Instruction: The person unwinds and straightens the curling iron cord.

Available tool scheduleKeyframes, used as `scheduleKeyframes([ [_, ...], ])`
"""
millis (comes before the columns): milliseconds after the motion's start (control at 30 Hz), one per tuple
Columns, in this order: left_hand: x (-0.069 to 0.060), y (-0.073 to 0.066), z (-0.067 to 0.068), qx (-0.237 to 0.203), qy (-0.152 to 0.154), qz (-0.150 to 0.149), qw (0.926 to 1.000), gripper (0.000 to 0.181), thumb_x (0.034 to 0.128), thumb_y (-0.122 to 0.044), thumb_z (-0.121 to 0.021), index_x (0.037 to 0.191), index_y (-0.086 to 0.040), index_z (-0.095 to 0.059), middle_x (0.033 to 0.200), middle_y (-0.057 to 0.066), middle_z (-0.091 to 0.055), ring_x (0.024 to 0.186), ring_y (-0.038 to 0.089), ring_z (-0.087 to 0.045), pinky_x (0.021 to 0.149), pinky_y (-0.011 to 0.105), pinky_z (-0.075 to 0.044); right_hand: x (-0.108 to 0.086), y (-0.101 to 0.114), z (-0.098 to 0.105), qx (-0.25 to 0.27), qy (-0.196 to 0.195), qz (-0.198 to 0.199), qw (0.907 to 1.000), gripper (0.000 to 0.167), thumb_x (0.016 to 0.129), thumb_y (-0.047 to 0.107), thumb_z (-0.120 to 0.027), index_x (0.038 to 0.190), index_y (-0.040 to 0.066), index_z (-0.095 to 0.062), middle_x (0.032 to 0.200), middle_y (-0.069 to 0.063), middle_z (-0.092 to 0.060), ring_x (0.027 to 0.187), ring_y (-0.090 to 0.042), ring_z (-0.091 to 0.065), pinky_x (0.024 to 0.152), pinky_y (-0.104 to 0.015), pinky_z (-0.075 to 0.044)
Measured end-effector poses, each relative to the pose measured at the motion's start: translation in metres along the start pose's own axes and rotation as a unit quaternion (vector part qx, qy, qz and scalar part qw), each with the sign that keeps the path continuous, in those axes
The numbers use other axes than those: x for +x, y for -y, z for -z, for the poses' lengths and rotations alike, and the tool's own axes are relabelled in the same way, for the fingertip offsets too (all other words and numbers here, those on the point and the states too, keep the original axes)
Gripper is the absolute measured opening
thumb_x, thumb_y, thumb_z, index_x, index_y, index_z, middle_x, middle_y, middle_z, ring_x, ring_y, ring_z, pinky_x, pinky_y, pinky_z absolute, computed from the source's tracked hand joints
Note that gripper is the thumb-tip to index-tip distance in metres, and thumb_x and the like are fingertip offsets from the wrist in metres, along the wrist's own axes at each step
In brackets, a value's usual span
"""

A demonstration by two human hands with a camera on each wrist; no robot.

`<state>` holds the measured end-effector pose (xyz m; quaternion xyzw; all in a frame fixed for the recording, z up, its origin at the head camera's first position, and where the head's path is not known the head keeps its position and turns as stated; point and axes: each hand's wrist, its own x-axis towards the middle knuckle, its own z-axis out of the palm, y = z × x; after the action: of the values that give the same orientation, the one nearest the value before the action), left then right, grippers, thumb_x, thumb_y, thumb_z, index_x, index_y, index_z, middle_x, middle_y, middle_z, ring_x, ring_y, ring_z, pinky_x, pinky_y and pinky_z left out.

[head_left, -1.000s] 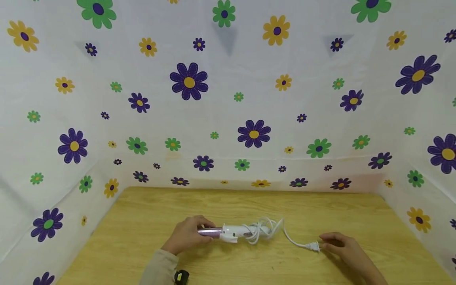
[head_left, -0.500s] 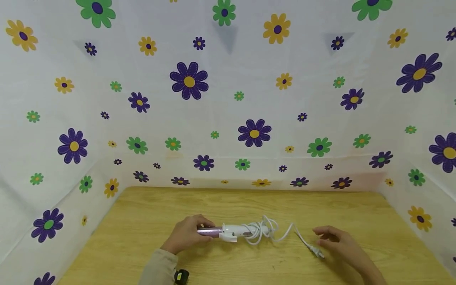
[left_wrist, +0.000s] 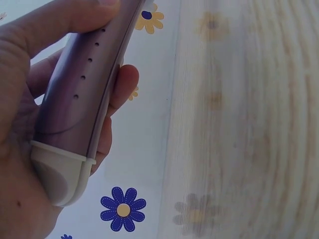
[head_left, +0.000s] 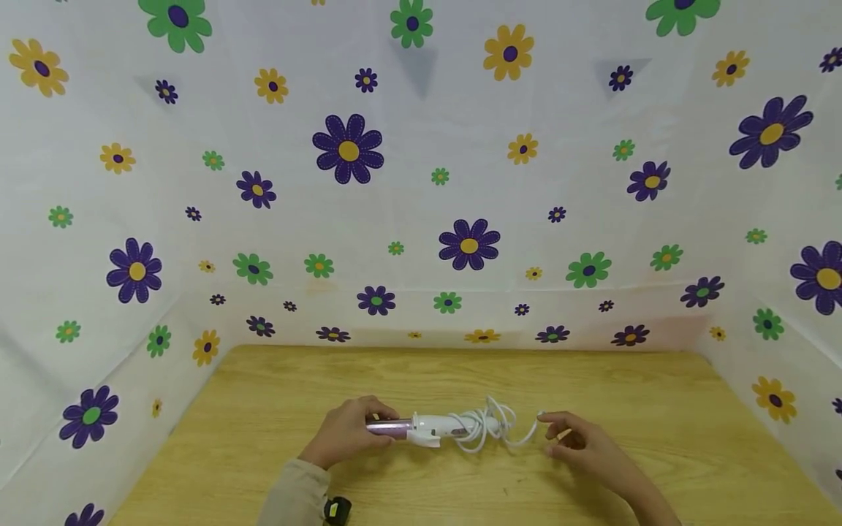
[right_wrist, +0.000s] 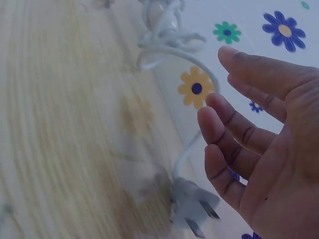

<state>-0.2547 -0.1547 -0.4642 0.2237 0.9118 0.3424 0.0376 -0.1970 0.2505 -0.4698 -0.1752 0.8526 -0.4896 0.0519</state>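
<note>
My left hand grips the purple barrel of a curling iron lying across the table. Its thumb and fingers wrap the barrel, which has a row of small holes and a white tip, in the left wrist view. A white cord is bundled around the iron's white handle. To the right, my right hand has loosely bent fingers, thumb apart, at the loose stretch of cord; whether they touch it I cannot tell. The two-pin plug hangs below those fingers in the right wrist view, hidden in the head view.
A wood-grain table lies under both hands. White flowered cloth encloses its back and sides. A black object with a yellow mark sits by my left wrist.
My right hand has moved left from the plug's end toward the handle. The plug dropped and swung, then went out of sight in the head view. The left hand and iron stay put.
</note>
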Motion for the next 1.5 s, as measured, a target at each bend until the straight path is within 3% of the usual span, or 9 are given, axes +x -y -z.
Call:
scheduleKeyframes([
  [233,0.000,-0.001,0.000,0.004,0.000,0.005,1.0000,0.032,0.0711,-0.027,-0.082,0.102,-0.023,-0.074,0.095,-0.008,-0.069,0.082,0.008,-0.058,0.073,0.032,-0.047,0.005,0.000,-0.019,0.009,0.002,-0.022,0.9997,0.050,0.088,0.018,-0.069,0.129,-0.006,-0.053,0.104,-0.015,-0.058,0.077,-0.003,-0.058,0.067,-0.023,-0.052],
  [533,0.000,-0.002,0.001,0.009,0.005,-0.002,0.9999,0.030,0.0721,-0.028,-0.082,0.101,-0.024,-0.074,0.093,-0.010,-0.068,0.080,0.007,-0.057,0.071,0.030,-0.046,0.008,0.000,-0.024,-0.046,-0.059,-0.057,0.9956,0.034,0.082,0.016,-0.075,0.109,0.001,-0.060,0.096,-0.009,-0.063,0.074,-0.003,-0.057,0.064,-0.021,-0.050],
  [733,0.000,-0.005,0.001,0.008,0.014,-0.003,0.9999,0.030,0.0717,-0.027,-0.083,0.100,-0.024,-0.073,0.092,-0.011,-0.067,0.078,0.007,-0.056,0.069,0.028,-0.046,0.008,0.001,-0.024,-0.067,-0.106,-0.098,0.9873,0.024,0.081,0.010,-0.075,0.099,0.002,-0.061,0.088,-0.004,-0.065,0.072,-0.006,-0.059,0.065,-0.020,-0.050],
  [967,0.000,-0.006,0.001,-0.005,0.022,0.002,0.9997,0.030,0.0717,-0.025,-0.082,0.100,-0.024,-0.073,0.093,-0.010,-0.065,0.080,0.009,-0.056,0.070,0.028,-0.046,0.010,-0.001,-0.018,-0.024,-0.142,-0.138,0.9798,0.018,0.083,0.003,-0.070,0.099,-0.002,-0.062,0.086,-0.005,-0.069,0.073,-0.005,-0.058,0.067,-0.020,-0.049],
  [1133,-0.002,-0.005,0.000,0.000,0.019,0.002,0.9998,0.030,0.0715,-0.026,-0.082,0.100,-0.024,-0.073,0.093,-0.010,-0.066,0.080,0.008,-0.056,0.071,0.029,-0.046,0.007,-0.003,-0.012,0.013,-0.146,-0.135,0.9800,0.021,0.085,0.002,-0.067,0.103,-0.006,-0.060,0.088,-0.008,-0.068,0.073,-0.007,-0.060,0.068,-0.021,-0.051],
  [1300,-0.001,-0.004,-0.001,0.006,0.020,-0.003,0.9998,0.030,0.0717,-0.027,-0.082,0.100,-0.023,-0.074,0.093,-0.010,-0.066,0.079,0.007,-0.055,0.070,0.027,-0.046,0.001,-0.004,0.003,0.085,-0.160,-0.123,0.9757,0.027,0.089,0.006,-0.065,0.109,-0.010,-0.057,0.089,-0.005,-0.069,0.076,-0.010,-0.067,0.075,-0.023,-0.055],
  [1433,0.000,-0.003,0.001,0.007,0.013,-0.006,0.9999,0.030,0.0725,-0.028,-0.082,0.101,-0.022,-0.074,0.096,-0.008,-0.068,0.081,0.008,-0.057,0.072,0.029,-0.047,-0.008,-0.005,0.021,0.116,-0.177,-0.106,0.9715,0.028,0.092,0.016,-0.064,0.111,-0.005,-0.056,0.087,0.004,-0.069,0.081,-0.010,-0.068,0.080,-0.022,-0.053],
  [1500,0.000,-0.003,0.001,0.002,0.015,-0.003,0.9999,0.030,0.0728,-0.028,-0.082,0.101,-0.022,-0.073,0.096,-0.007,-0.068,0.082,0.009,-0.058,0.072,0.030,-0.048,-0.015,-0.007,0.032,0.134,-0.183,-0.104,0.9683,0.021,0.094,0.016,-0.062,0.109,0.002,-0.058,0.086,0.007,-0.068,0.081,-0.009,-0.068,0.079,-0.021,-0.052],
])
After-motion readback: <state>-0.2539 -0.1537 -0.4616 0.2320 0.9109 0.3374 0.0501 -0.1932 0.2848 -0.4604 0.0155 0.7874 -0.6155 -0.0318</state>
